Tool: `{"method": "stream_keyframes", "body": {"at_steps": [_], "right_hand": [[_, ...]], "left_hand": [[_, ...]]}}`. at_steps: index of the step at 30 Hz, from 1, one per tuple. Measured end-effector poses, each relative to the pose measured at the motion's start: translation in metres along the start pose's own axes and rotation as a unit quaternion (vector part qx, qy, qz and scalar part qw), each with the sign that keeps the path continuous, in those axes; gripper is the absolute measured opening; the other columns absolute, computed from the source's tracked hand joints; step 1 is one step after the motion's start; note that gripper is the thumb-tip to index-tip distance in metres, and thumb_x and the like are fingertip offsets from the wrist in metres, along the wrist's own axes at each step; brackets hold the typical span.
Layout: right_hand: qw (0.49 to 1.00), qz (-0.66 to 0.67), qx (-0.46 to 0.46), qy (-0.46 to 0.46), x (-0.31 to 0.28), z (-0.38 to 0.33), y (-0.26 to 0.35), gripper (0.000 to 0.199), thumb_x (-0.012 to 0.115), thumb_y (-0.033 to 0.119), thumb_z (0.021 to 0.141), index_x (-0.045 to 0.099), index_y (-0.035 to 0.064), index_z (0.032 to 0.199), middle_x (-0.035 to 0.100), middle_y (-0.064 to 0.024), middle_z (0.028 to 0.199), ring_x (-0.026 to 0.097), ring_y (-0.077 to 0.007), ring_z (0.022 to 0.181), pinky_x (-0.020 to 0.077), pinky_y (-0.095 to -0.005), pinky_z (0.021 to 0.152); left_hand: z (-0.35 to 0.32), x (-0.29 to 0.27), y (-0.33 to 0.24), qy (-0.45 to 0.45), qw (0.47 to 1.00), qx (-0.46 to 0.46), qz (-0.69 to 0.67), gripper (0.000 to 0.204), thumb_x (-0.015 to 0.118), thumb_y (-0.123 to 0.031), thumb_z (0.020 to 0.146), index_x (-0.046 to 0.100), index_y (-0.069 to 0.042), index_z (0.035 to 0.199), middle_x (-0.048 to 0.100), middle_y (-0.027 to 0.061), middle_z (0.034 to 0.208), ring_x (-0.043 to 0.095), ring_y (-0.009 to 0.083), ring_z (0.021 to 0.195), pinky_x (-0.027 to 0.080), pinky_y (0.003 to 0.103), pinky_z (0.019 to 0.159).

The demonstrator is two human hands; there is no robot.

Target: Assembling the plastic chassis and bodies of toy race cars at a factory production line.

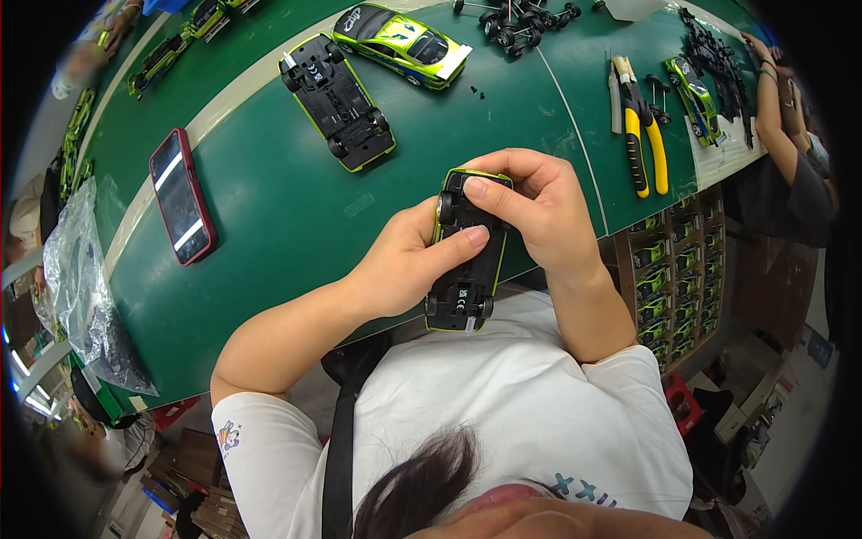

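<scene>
Between my hands a toy car (460, 283) is held upside down, its black underside facing up and a lime-green edge showing around it. My left hand (409, 256) grips it from the left, thumb lying across the chassis. From the far right side my right hand (534, 202) holds the car's far end, thumb pressed on the underside. Fingers beneath the car are hidden. Beyond my hands on the green table (269, 242) lies another overturned toy car (337, 101). Touching distance from it, a lime-green toy car (401, 43) stands on its wheels.
A red-cased phone (182, 196) lies left, beside a clear plastic bag (85, 278). Yellow-black pliers (643, 135) and a small green car (693, 101) are at right. Black wheel axles (521, 22) are piled at the back. A box of toy cars (680, 278) sits below the table edge.
</scene>
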State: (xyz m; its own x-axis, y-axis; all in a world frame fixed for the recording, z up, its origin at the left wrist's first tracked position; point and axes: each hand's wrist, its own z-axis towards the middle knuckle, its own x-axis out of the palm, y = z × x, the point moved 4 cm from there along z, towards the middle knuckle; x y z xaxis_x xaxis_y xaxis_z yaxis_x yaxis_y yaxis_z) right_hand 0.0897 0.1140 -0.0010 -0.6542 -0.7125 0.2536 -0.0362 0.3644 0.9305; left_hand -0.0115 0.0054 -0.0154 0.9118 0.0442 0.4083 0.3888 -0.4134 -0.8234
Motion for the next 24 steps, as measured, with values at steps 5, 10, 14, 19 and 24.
{"method": "stream_keyframes", "body": {"at_steps": [5,10,14,19,24], "right_hand": [[1.000,0.007,-0.014,-0.020,0.001,0.001,-0.003,0.016,0.071,0.010,0.086,0.069,-0.0032,0.095,0.070,-0.0049,0.083,0.062,-0.0068,0.072,0.0502,-0.0208,0.065],[0.999,-0.027,-0.030,-0.030,-0.001,-0.003,-0.001,0.021,0.071,0.014,0.087,0.068,-0.0007,0.102,0.069,-0.0033,0.086,0.060,-0.0056,0.071,0.0483,-0.0200,0.064],[0.965,-0.045,-0.235,-0.109,-0.028,-0.020,0.018,0.032,0.063,0.023,0.093,0.062,-0.0019,0.114,0.068,-0.0096,0.103,0.051,-0.0037,0.069,0.0416,-0.0170,0.061],[0.965,-0.078,-0.250,-0.021,-0.016,-0.041,0.019,0.069,0.054,0.058,0.090,0.059,-0.0044,0.119,0.069,-0.0137,0.104,0.049,-0.0029,0.059,0.0388,-0.0154,0.054],[0.951,-0.033,-0.251,0.179,-0.061,-0.059,-0.006,0.098,0.046,0.080,0.079,0.047,-0.0028,0.132,0.072,-0.0087,0.087,0.054,-0.0042,0.060,0.0357,-0.0159,0.050]], "left_hand": [[0.000,0.001,-0.002,-0.003,1.000,-0.010,-0.023,0.032,0.054,-0.026,0.097,0.052,-0.001,0.117,0.065,0.0092,0.098,0.064,0.0146,0.085,0.053,0.030,0.077],[0.000,-0.001,0.000,-0.015,1.000,-0.002,-0.028,0.032,0.055,-0.026,0.096,0.052,-0.002,0.117,0.066,0.0098,0.096,0.065,0.0155,0.084,0.054,0.030,0.076],[0.000,-0.004,-0.003,-0.035,0.997,-0.025,-0.059,0.034,0.057,-0.026,0.095,0.051,-0.002,0.118,0.067,0.0108,0.094,0.067,0.0174,0.083,0.056,0.031,0.073],[0.001,-0.004,-0.003,-0.044,0.997,-0.023,-0.053,0.034,0.057,-0.026,0.095,0.051,-0.003,0.119,0.067,0.0120,0.095,0.067,0.0177,0.081,0.056,0.031,0.072],[0.000,-0.003,-0.005,-0.039,0.998,-0.011,-0.039,0.035,0.057,-0.028,0.095,0.051,-0.003,0.119,0.067,0.0133,0.095,0.068,0.0180,0.081,0.056,0.031,0.072]]}}
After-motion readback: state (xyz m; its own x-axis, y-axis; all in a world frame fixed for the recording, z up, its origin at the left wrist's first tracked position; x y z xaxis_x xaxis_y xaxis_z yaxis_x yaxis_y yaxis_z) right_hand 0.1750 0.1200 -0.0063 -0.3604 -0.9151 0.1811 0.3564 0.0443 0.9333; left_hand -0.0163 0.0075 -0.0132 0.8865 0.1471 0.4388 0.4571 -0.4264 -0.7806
